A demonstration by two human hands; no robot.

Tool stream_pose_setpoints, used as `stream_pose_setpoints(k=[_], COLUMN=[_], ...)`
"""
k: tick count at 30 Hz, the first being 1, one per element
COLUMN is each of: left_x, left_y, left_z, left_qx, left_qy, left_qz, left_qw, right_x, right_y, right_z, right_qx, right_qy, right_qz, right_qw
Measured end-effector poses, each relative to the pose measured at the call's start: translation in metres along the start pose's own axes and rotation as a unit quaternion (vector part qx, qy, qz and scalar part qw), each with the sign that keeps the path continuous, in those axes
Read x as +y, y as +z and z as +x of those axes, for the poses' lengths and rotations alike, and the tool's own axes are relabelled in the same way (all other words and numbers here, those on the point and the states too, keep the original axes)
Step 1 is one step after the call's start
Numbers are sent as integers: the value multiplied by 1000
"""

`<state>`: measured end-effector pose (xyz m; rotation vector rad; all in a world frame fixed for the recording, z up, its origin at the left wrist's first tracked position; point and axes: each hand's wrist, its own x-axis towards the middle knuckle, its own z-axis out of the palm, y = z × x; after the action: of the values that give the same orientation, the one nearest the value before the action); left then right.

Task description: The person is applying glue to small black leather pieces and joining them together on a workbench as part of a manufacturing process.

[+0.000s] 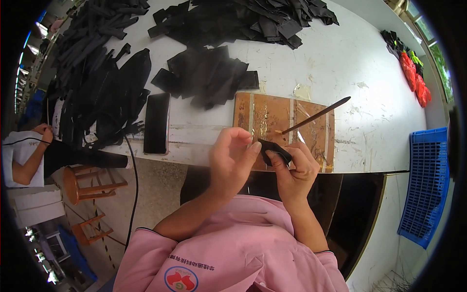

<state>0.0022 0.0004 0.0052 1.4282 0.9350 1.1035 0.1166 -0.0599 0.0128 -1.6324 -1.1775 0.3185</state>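
Note:
In my right hand a small folded piece of black fabric is pinched between thumb and fingers. At its upper left corner is my left hand, its thumb and bent index finger closed near the edge; the exact contact is small and hard to see. Both hands are over the front edge of a brown board crossed by strips of clear tape. A slim dark stick slants across the board, its lower tip pale, just beyond my hands.
Black fabric pieces lie in a near pile and larger heaps behind. A black phone rests left of the board. Right are a blue plastic crate and red bags. A person is at far left, near a wooden stool.

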Motion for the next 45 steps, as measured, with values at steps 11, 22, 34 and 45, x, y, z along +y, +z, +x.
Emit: stream_pose_setpoints(k=[11, 22, 34, 45], left_x=[24, 11, 2, -4], left_y=[2, -3, 16, 5], left_z=[-3, 1, -14, 2], left_qx=[-113, -145, -46, -146], left_qy=[-219, -289, 100, -254], left_qz=[-147, -245, 170, -250], left_qw=[958, 914, 979, 923], right_x=[14, 13, 6, 24], right_y=[0, -9, -7, -6], right_z=[-8, -10, -2, -4], right_qx=[58, -54, -75, -120], right_qy=[-157, -90, 45, 373], right_qz=[-164, -125, 9, 429], right_qw=[972, 987, 996, 814])
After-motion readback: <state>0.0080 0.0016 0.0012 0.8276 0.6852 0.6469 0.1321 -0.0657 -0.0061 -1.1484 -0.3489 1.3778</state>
